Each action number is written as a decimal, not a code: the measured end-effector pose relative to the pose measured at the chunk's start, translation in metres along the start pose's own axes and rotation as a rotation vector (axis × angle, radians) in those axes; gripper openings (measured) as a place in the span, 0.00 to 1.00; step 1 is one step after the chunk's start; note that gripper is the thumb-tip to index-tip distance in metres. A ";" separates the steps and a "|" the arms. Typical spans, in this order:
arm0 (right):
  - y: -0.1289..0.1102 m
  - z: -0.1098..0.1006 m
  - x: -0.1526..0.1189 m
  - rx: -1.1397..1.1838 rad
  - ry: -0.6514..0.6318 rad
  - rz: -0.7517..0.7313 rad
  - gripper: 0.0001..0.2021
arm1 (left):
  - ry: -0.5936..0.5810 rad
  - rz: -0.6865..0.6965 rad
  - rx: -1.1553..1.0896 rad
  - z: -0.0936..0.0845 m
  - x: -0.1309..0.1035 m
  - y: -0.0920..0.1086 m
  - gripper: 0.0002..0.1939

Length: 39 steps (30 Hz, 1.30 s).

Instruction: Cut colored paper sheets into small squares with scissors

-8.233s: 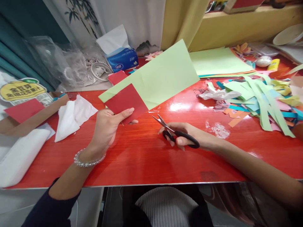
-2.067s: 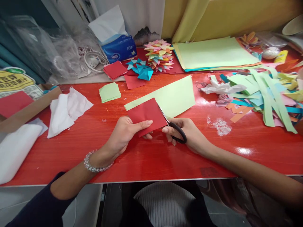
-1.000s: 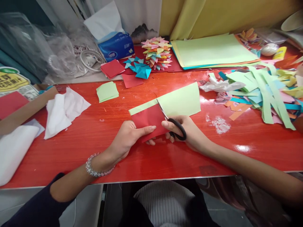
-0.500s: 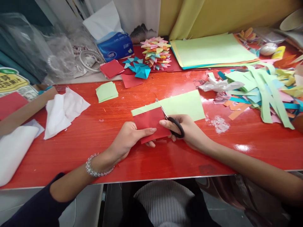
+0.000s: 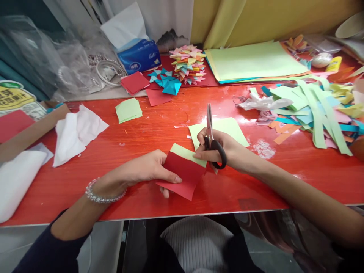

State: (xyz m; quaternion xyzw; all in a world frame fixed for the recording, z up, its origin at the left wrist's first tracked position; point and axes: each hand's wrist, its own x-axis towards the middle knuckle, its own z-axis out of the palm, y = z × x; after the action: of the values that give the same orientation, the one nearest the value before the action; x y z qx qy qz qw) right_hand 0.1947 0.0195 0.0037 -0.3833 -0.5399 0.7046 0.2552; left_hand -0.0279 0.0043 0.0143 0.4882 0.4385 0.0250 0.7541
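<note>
My left hand is closed on a red paper square, thumb on top and fingertips beneath. A light green paper piece lies against the square and shows along its far edge. In my right hand are scissors with black handles, their blades pointing up and away and looking closed. My right thumb touches the green piece near its right end. Behind that hand a larger light green sheet rests on the table, partly covered by the hand.
At the far left are a stack of green squares, red squares and white tissue. Blue folded pieces and a multicoloured paper tower stand behind. Coloured strips heap at right, below stacked paper sheets.
The green sheet is now in two parts; the smaller one is with the red square, which has turned and come nearer. The scissors have swung upright, away from the paper.
</note>
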 end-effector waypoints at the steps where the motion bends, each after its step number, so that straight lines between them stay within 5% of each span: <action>1: 0.000 0.000 -0.001 0.010 -0.029 0.023 0.17 | -0.014 -0.009 0.010 0.000 0.000 0.000 0.10; 8: -0.003 0.002 -0.004 0.011 -0.144 0.070 0.20 | -0.041 -0.065 0.103 -0.003 -0.003 0.003 0.06; 17: 0.005 0.007 -0.002 -0.009 -0.144 0.047 0.20 | -0.011 -0.078 0.146 -0.002 -0.006 0.008 0.03; 23: 0.007 0.007 -0.001 -0.126 -0.023 -0.018 0.18 | 0.025 -0.048 0.102 -0.003 -0.006 0.007 0.03; 33: 0.003 0.000 0.001 0.019 0.352 -0.220 0.19 | 0.450 0.337 -0.287 0.003 0.005 0.001 0.08; 39: 0.006 0.010 0.000 0.063 0.411 -0.244 0.21 | 0.437 0.399 -0.373 0.020 0.017 -0.003 0.11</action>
State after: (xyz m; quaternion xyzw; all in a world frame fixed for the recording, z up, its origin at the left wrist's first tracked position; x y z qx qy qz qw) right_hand 0.1871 0.0124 -0.0009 -0.4424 -0.4966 0.5923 0.4549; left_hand -0.0056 -0.0037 0.0041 0.4011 0.4734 0.3557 0.6989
